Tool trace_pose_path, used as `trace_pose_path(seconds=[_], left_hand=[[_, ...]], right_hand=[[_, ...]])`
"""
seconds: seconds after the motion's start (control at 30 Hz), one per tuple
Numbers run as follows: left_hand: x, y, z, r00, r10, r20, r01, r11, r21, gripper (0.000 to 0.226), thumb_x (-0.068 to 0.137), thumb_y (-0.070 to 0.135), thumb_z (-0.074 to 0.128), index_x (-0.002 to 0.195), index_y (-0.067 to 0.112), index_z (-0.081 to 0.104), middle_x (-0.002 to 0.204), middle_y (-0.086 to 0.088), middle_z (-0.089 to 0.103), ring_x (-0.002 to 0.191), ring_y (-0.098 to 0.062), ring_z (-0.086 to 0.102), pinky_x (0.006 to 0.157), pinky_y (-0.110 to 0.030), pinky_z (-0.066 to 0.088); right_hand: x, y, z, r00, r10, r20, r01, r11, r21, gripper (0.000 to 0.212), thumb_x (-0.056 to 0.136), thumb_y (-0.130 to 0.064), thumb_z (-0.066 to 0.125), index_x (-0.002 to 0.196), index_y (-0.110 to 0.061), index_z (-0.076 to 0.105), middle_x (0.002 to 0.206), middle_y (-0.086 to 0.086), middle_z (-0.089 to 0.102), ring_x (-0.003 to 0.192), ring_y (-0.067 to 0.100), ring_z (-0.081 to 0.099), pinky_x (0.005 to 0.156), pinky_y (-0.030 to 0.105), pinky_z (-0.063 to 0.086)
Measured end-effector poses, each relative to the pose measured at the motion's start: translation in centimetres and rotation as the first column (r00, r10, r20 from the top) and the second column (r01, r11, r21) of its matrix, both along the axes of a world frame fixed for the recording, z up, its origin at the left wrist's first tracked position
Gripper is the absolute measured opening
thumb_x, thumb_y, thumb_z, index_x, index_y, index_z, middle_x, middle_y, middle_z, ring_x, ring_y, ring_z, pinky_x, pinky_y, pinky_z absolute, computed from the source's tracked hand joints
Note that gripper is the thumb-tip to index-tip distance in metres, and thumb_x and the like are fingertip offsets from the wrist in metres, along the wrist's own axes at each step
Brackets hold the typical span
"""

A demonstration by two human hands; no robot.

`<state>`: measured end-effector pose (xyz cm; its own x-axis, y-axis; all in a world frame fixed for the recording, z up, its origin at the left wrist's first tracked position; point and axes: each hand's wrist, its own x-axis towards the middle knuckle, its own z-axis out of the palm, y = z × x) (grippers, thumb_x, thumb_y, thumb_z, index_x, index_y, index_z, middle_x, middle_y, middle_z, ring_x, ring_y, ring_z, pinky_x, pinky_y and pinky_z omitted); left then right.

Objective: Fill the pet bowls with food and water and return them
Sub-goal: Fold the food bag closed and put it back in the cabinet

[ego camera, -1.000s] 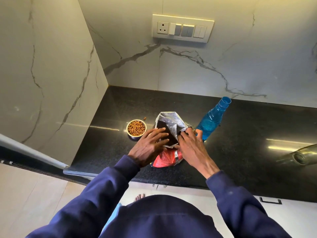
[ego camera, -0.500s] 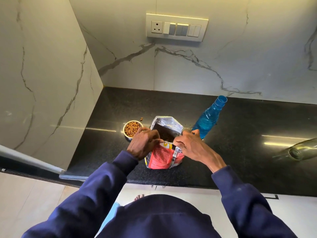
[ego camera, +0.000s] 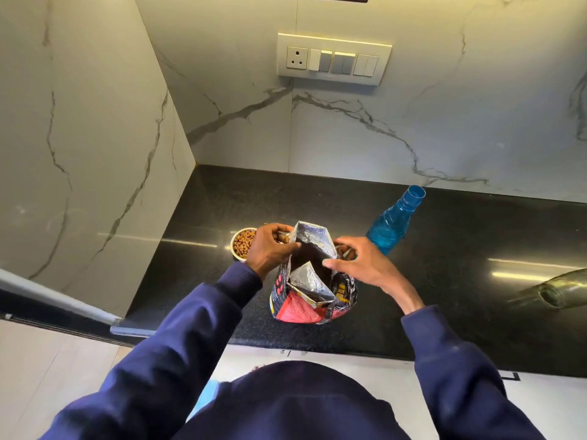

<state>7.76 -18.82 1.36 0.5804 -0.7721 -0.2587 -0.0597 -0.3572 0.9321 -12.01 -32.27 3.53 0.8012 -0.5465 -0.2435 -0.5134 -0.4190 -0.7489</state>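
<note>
A red and black pet food bag [ego camera: 313,300] with a silver lining stands upright on the black counter [ego camera: 444,296], its mouth open. My left hand [ego camera: 270,249] pinches the bag's top left edge. My right hand [ego camera: 359,265] holds the top right edge, thumb pointing inward. A small metal bowl [ego camera: 243,244] full of brown kibble sits just left of the bag, partly behind my left hand. A blue plastic water bottle [ego camera: 394,222], uncapped, stands behind and to the right of the bag.
A marble side wall [ego camera: 79,154] closes off the counter's left end. A switch panel [ego camera: 333,58] is on the back wall. A metallic spout-like object [ego camera: 552,292] juts in at the right edge. A stray kibble piece lies behind the bowl.
The bag has been raised from leaning to standing upright. Both hands moved from its front to opposite sides of its top and pulled the mouth wider open.
</note>
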Motion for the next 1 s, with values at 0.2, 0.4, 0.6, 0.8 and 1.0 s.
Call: trace_pose_path(seconds=[0.2, 0.4, 0.6, 0.8, 1.0], left_hand=[[-0.3, 0.3, -0.6, 0.991, 0.119, -0.053, -0.123, 0.989, -0.076, 0.032, 0.075, -0.016, 0.067, 0.089, 0.012, 0.074, 0.067, 0.007, 0.073, 0.053, 0.000, 0.066, 0.047, -0.015, 0.050], [-0.9, 1.5, -0.9, 0.779, -0.044, 0.625, 0.127, 0.988, -0.088, 0.029, 0.070, 0.016, 0.090, 0.062, 0.019, 0.063, 0.065, 0.012, 0.054, 0.058, -0.010, 0.049, 0.053, -0.023, 0.038], [-0.9, 1.9, -0.3, 0.561, -0.198, 0.804, 0.229, 0.970, 0.079, 0.023, 0.079, -0.012, 0.057, 0.076, 0.010, 0.064, 0.076, -0.003, 0.062, 0.069, -0.018, 0.053, 0.060, -0.029, 0.034], [-2.1, 1.2, 0.9, 0.618, -0.350, 0.704, 0.364, 0.921, 0.138, 0.014, 0.080, 0.000, 0.070, 0.093, 0.006, 0.070, 0.092, -0.007, 0.069, 0.080, -0.023, 0.066, 0.072, -0.036, 0.058], [-1.9, 0.9, 0.3, 0.584, -0.501, 0.638, 0.436, 0.857, 0.274, 0.021, 0.086, 0.021, 0.074, 0.103, 0.009, 0.075, 0.101, -0.006, 0.070, 0.084, -0.018, 0.067, 0.068, -0.015, 0.048]], right_hand=[[1.7, 2.6, -1.5, 0.999, -0.004, 0.033, 0.019, 0.877, -0.481, 0.040, 0.086, -0.005, 0.078, 0.118, -0.014, 0.057, 0.081, -0.008, 0.058, 0.065, 0.011, 0.055, 0.057, 0.012, 0.035], [1.5, 3.1, -1.7, 0.999, 0.011, -0.032, -0.030, 0.704, -0.710, 0.031, 0.085, 0.016, 0.059, 0.101, -0.011, 0.059, 0.072, -0.001, 0.057, 0.057, 0.018, 0.055, 0.053, 0.033, 0.050], [1.8, 2.1, -1.6, 0.995, 0.058, -0.085, -0.097, 0.802, -0.589, 0.044, 0.079, 0.013, 0.067, 0.112, -0.015, 0.059, 0.106, 0.003, 0.064, 0.094, 0.020, 0.063, 0.078, 0.032, 0.053], [2.6, 1.2, -0.3, 0.975, 0.115, -0.192, -0.170, 0.939, -0.299, 0.059, 0.082, -0.017, 0.075, 0.137, -0.007, 0.054, 0.127, 0.011, 0.062, 0.119, 0.028, 0.060, 0.104, 0.040, 0.049], [2.3, 0.0, 0.9, 0.906, 0.271, -0.325, -0.338, 0.926, -0.169, 0.054, 0.094, -0.012, 0.065, 0.147, -0.011, 0.053, 0.150, 0.016, 0.051, 0.140, 0.031, 0.047, 0.119, 0.045, 0.036]])
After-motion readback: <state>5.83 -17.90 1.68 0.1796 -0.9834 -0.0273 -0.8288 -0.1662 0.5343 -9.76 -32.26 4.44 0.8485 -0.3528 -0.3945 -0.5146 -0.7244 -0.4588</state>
